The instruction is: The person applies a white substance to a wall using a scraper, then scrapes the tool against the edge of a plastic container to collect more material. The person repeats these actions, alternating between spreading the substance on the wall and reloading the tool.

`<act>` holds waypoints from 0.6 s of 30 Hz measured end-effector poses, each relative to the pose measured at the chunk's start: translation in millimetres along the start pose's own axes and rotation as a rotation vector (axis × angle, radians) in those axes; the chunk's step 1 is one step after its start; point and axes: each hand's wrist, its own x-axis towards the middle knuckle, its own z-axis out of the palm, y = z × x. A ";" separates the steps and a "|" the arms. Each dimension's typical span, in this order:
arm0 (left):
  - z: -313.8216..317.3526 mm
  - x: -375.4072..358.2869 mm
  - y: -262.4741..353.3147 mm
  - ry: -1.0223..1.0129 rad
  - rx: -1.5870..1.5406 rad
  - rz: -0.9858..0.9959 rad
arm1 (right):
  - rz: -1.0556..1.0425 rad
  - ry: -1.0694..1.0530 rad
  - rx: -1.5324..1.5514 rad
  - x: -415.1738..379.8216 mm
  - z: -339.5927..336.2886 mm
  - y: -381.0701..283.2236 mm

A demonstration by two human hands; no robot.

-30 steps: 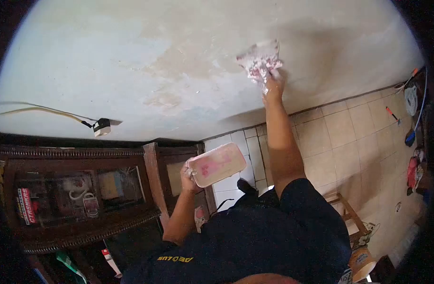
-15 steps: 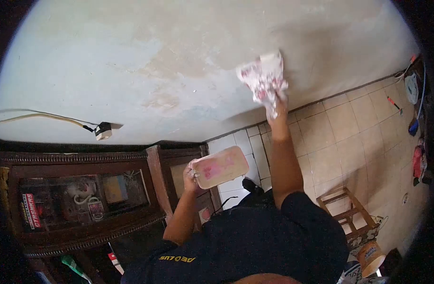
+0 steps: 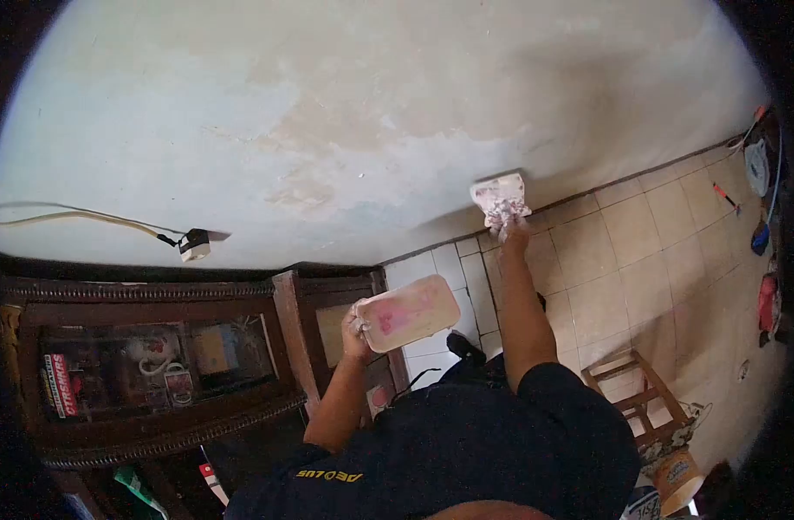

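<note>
Far left, a dark wooden cabinet [image 3: 154,364] with glass front, cups and small boxes inside, a red-lettered box at its left end. Above it on the wall [image 3: 327,104] a small white socket block [image 3: 194,245] with a cable running off left. Left hand [image 3: 355,328] is clenched on the left edge of a flat pinkish tray [image 3: 410,313], fingers wrapped at the rim, tray held tilted in front of the cabinet's right post, pink smears on its face. The tray sits well apart from the wall, lower than the other hand. Right arm stretches up from the dark blue shirt [image 3: 466,451]. Right hand [image 3: 511,232] grips the handle of a wide scraper blade [image 3: 499,192] smeared white and pink; the blade lies just above the hand, flat against the wall near where the wall meets the tiled floor [image 3: 639,251]. Wall is patchy, with bare beige areas left of and above the blade. Nothing between blade and wall. Below the arm, a wooden stool [image 3: 632,392]; beside it an orange-lidded tub [image 3: 674,475], near the bottom edge. Far right edge: tools and cables on the floor, too small to tell apart.
</note>
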 end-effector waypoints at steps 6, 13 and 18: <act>19.6 6.9 11.0 -0.016 0.039 0.023 | -0.267 -0.144 0.621 -78.3 -6.6 -283.1; 31.9 4.9 27.8 0.094 -0.031 -0.018 | -0.014 -0.042 0.697 -27.0 41.2 -238.0; 19.6 2.3 19.6 0.037 -0.037 -0.032 | 0.047 -0.610 1.168 -77.6 -25.8 -115.9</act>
